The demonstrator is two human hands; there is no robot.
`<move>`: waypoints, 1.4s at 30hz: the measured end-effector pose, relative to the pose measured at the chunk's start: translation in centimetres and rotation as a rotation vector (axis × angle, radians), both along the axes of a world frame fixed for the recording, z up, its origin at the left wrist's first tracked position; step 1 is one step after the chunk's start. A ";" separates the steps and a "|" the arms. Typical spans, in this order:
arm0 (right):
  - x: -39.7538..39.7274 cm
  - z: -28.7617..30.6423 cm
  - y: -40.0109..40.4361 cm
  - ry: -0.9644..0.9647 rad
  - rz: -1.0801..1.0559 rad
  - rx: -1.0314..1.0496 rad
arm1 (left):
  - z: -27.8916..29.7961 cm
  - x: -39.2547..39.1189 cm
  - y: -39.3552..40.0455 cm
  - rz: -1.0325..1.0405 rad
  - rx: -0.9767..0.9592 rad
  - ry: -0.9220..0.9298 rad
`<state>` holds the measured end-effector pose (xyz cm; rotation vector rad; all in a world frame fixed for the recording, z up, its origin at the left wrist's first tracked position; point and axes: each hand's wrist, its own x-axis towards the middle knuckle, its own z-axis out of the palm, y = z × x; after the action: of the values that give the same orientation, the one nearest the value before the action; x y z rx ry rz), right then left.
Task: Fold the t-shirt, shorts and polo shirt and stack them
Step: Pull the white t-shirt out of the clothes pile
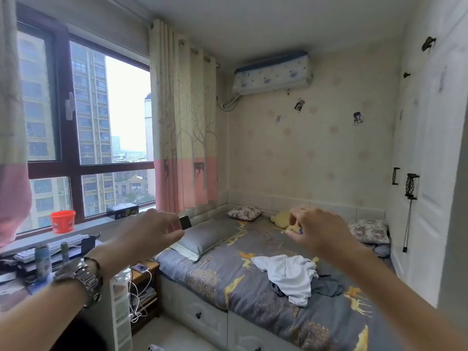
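A crumpled white garment (291, 274) lies on the grey bedspread (228, 279) near the bed's middle. A dark blue-grey garment (326, 287) is bunched under and beside it on the right. Both my hands are raised in the air in front of me, well above the bed and apart from the clothes. My left hand (154, 234), with a metal watch on its wrist, has the fingers curled and holds nothing. My right hand (314, 231) also has its fingers curled together and holds nothing.
A grey pillow (210, 236), a yellow plush toy (281, 219) and two floral cushions (245, 213) lie at the head of the bed. A cluttered desk (38, 262) and a windowsill with an orange bucket (62, 221) stand at left. White wardrobe doors (425, 198) line the right.
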<state>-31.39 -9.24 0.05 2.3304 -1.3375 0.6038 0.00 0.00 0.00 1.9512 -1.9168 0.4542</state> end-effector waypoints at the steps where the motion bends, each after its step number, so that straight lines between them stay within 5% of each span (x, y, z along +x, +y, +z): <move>1: 0.3 0.1 -1.4 -0.007 0.005 0.002 | 0.1 0.3 -1.5 0.009 0.004 -0.013; 9: 2.7 1.8 -13.4 -0.049 0.067 -0.045 | 1.4 2.5 -12.6 0.049 -0.010 -0.018; 23: 11.4 -3.7 -31.2 -0.097 0.167 0.189 | -3.2 10.1 -31.1 -0.025 0.140 -0.067; 42: 19.3 -10.6 -55.1 0.026 -0.077 0.193 | -9.6 18.9 -60.9 -0.167 0.216 -0.104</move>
<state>-12.08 -64.37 -10.58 2.4138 -1.5264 0.4361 18.91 -60.90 -9.62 1.9056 -2.2565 0.3176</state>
